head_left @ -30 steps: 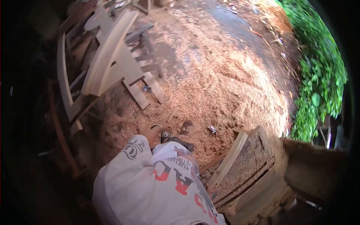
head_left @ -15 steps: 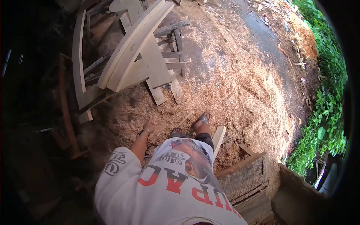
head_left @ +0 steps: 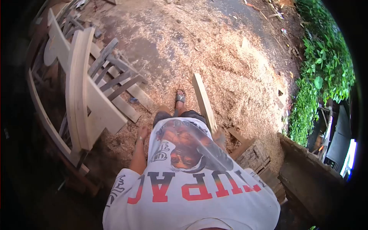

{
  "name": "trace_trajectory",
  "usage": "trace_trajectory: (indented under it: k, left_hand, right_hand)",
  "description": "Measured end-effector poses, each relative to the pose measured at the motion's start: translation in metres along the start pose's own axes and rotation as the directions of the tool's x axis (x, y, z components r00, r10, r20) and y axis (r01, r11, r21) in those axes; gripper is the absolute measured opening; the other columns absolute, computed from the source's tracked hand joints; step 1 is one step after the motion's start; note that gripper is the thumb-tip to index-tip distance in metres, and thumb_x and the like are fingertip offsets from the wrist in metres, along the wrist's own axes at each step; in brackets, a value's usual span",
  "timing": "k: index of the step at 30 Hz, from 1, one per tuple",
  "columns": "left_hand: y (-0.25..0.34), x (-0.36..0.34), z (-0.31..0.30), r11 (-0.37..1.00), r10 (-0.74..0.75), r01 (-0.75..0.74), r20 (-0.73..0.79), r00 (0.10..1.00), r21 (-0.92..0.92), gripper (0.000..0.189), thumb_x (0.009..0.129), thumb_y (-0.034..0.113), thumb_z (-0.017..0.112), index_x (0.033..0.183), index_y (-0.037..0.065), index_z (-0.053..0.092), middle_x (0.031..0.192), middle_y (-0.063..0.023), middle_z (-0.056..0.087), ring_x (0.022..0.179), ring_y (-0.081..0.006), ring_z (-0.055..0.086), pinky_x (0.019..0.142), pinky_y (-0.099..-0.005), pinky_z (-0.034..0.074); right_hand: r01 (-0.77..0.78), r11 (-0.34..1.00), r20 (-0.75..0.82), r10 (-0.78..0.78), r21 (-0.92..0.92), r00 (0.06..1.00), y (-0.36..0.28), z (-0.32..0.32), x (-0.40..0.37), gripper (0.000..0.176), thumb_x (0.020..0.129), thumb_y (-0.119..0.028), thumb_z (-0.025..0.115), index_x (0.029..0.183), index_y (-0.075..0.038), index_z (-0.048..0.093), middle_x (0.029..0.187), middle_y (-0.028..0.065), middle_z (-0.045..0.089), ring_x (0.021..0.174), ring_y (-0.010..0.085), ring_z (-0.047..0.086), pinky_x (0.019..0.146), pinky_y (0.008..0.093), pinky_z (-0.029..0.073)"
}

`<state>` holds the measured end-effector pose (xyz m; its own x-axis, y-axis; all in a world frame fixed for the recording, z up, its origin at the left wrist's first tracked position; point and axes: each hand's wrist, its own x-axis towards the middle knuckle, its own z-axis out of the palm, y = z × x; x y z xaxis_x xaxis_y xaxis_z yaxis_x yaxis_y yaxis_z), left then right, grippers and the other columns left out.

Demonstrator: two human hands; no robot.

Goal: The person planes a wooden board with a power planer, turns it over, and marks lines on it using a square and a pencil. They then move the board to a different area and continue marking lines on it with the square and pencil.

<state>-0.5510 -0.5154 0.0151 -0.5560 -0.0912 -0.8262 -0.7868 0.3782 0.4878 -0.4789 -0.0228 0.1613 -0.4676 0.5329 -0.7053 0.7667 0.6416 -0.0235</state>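
Note:
My left hand hangs low at my left side with a band at its wrist. Its fingers look loose, and I see nothing in them. On the other side, my right hand shows partly past my shirt, closed at the near end of a pale wooden plank. The plank slants forward and to the left from that hand, its far end over the shavings. My shirt hides the right forearm, and the finger detail is blurred.
Curved and flat wooden pieces are stacked on the left with slatted frames. Wood shavings cover the ground. A rough wooden box-like structure stands at right, beside a low wall and green plants.
My view has turned, and the stacked wood now sits farther left. The plank reaches farther forward beside me, and my right hand has come into sight at its near end.

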Motion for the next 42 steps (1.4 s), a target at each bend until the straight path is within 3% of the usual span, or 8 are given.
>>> trace_trajectory:
  k: [2,8,17,26,33,38,40,42]
  left_hand:
    - [0.017,0.088,0.005,0.974,0.166,-0.144,0.115,0.979,-0.173,0.02,0.105,0.022,0.059,0.104,0.005,0.069,0.083,-0.0045,0.07,0.069,-0.0129,0.066,0.058,-0.0307,0.051]
    - [0.292,0.08,0.004,0.866,0.384,-0.391,-0.087,0.919,-0.313,0.024,0.105,0.018,0.058,0.122,0.002,0.066,0.1,-0.0053,0.073,0.083,-0.012,0.068,0.072,-0.0274,0.055]
    - [0.51,0.207,-0.024,0.747,0.5,-0.437,-0.011,0.866,-0.502,0.032,0.102,0.024,0.067,0.127,0.005,0.064,0.104,-0.0055,0.07,0.093,-0.0133,0.067,0.078,-0.0292,0.056]
    - [0.711,0.276,-0.165,-0.142,0.602,-0.176,-0.226,0.766,-0.974,0.054,0.104,0.056,0.058,0.143,0.018,0.055,0.129,-0.0004,0.067,0.121,-0.0161,0.063,0.105,-0.0391,0.051]
    - [0.784,0.356,-0.296,-0.183,0.257,-0.399,-0.435,0.863,-0.899,0.06,0.104,0.054,0.059,0.144,0.01,0.054,0.137,-0.0027,0.064,0.127,-0.0168,0.059,0.109,-0.0396,0.048]
    - [0.851,0.362,-0.419,-0.396,0.168,-0.608,-0.705,0.689,-0.688,0.055,0.107,0.049,0.055,0.146,0.011,0.053,0.143,-0.0028,0.061,0.132,-0.0192,0.057,0.113,-0.0392,0.043]
    - [0.855,0.358,-0.454,-0.588,0.122,-0.668,-0.867,0.483,-0.455,0.053,0.108,0.046,0.053,0.147,0.01,0.052,0.146,-0.0042,0.059,0.134,-0.0204,0.055,0.114,-0.0399,0.042]
    - [0.852,0.372,-0.481,-0.545,0.129,-0.681,-0.852,0.507,-0.488,0.055,0.107,0.044,0.056,0.15,0.011,0.048,0.15,-0.0041,0.055,0.137,-0.021,0.052,0.113,-0.0413,0.043]
  right_hand:
    - [0.07,0.996,-0.09,-0.065,0.055,0.994,-0.027,-0.033,0.028,0.072,0.064,-0.048,0.093,0.113,-0.001,0.071,0.109,0.0269,0.071,0.112,0.0407,0.067,0.091,0.0484,0.055]
    - [0.451,0.887,-0.387,-0.383,0.1,0.839,-0.132,-0.151,0.122,0.05,0.072,-0.04,0.088,0.099,-0.002,0.072,0.09,0.0187,0.071,0.099,0.0396,0.065,0.083,0.0478,0.054]
    - [0.832,0.517,-0.533,-0.77,-0.2,0.35,-0.386,-0.289,0.186,0.049,0.061,-0.028,0.098,0.083,-0.002,0.063,0.078,0.0145,0.064,0.078,0.0358,0.054,0.066,0.0482,0.045]
    - [0.963,0.193,-0.202,-0.967,-0.188,0.154,-0.649,-0.395,0.223,0.044,0.07,-0.038,0.089,0.087,-0.003,0.068,0.072,0.0131,0.061,0.07,0.0351,0.054,0.068,0.0459,0.045]
    - [0.997,-0.036,0.054,-0.998,-0.072,-0.033,-0.893,-0.439,0.289,0.059,0.07,-0.055,0.091,0.077,-0.002,0.064,0.061,0.0079,0.051,0.066,0.0278,0.048,0.059,0.0417,0.041]
    - [0.992,-0.099,0.305,-0.945,0.084,-0.12,-1.11,-0.466,0.323,0.069,0.071,-0.06,0.091,0.069,0.0,0.056,0.061,0.0058,0.043,0.063,0.02,0.042,0.055,0.0385,0.032]
    - [0.962,-0.084,0.391,-0.902,0.26,-0.184,-1.186,-0.461,0.304,0.071,0.07,-0.061,0.091,0.07,0.0,0.056,0.063,0.0021,0.042,0.062,0.0155,0.038,0.055,0.0362,0.03]
    - [0.934,-0.137,0.477,-0.83,0.329,-0.29,-1.268,-0.452,0.296,0.067,0.07,-0.058,0.092,0.079,0.003,0.064,0.07,-0.0001,0.046,0.062,0.0117,0.037,0.054,0.0333,0.028]
